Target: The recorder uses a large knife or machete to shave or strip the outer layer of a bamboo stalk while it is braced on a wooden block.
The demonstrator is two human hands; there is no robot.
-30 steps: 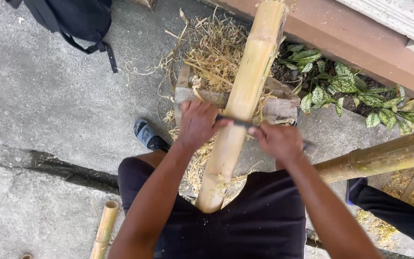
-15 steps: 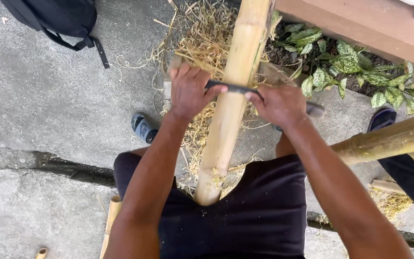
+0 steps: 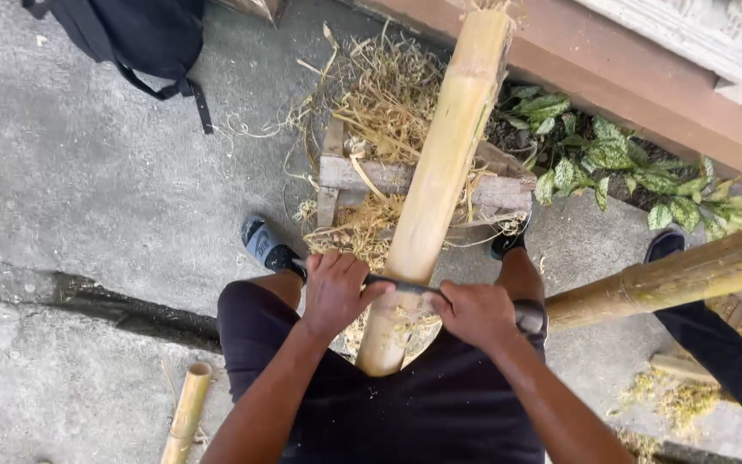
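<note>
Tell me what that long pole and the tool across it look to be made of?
The pole looks like bamboo: pale yellow, smooth, with ringed joints and dry shavings around it. The tool, gripped by the left hand and right hand, looks like a dark, dull metal blade; its handles are hidden.

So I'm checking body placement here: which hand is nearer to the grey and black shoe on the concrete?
Left. The left hand grips the blade just right of the shoe; the right hand is beyond the bamboo pole.
</note>
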